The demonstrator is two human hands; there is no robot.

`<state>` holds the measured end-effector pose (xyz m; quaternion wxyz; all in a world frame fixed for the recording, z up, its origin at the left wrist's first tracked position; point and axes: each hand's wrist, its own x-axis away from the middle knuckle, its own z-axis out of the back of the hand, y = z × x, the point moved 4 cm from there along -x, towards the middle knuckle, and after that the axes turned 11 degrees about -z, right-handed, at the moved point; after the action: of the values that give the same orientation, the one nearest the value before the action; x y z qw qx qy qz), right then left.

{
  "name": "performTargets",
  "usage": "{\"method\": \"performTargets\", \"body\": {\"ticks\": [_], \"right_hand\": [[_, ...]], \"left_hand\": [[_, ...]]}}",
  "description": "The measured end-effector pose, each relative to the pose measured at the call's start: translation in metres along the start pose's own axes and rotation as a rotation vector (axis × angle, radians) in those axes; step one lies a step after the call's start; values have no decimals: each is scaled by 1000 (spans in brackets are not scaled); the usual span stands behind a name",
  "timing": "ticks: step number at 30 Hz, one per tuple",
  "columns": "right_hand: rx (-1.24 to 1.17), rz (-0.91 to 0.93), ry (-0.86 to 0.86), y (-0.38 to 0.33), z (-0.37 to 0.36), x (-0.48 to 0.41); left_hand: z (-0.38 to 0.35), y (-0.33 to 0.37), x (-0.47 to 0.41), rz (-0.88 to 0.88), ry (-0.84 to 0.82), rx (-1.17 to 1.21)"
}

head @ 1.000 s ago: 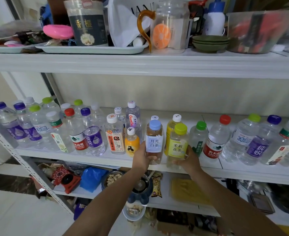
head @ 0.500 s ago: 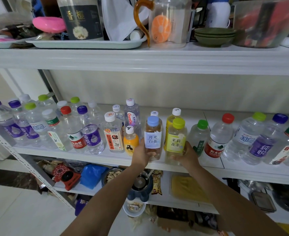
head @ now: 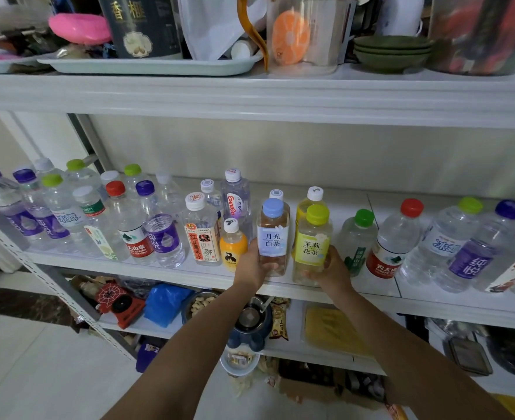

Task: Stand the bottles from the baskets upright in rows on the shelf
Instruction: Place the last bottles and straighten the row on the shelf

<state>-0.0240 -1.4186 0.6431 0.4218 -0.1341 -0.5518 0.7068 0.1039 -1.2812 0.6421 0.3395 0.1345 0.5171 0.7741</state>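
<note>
Several bottles stand upright along the white middle shelf [head: 380, 294]. My left hand [head: 251, 265] grips the base of a blue-capped tea bottle [head: 273, 234] with a pale label, upright on the shelf's front part. My right hand [head: 332, 269] grips the base of a yellow-green-capped jasmine tea bottle [head: 312, 241] right beside it, also upright. A small orange bottle [head: 233, 244] stands just left of my left hand. A green-capped clear bottle [head: 356, 237] and a red-capped water bottle [head: 392, 241] stand to the right. No basket is in view.
Water bottles crowd the shelf's left end [head: 68, 213] and right end [head: 474, 247]. Bare shelf lies behind the right-hand bottles [head: 402, 192]. The upper shelf holds a tray [head: 147, 66], a clear pitcher [head: 304, 34] and green bowls [head: 392, 51]. The lower shelf carries snacks and a blue bag [head: 165, 301].
Both hands stay on their two bottles at the shelf front, and both bottles have shifted slightly. The camera has tilted a little lower and moved closer.
</note>
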Motion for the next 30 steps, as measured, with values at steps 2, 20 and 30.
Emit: {"method": "performTargets", "body": {"ticks": [2,20,30], "right_hand": [[-11,5,-14,2,-1,2],[972,650,-13,108,-51,85],[1114,765,-317,125,-212,111]], "left_hand": [[0,1,3,3,19,-20],[35,-103,205,226,-317,-1010],[143,-204,289,516,-271,-1078]]}}
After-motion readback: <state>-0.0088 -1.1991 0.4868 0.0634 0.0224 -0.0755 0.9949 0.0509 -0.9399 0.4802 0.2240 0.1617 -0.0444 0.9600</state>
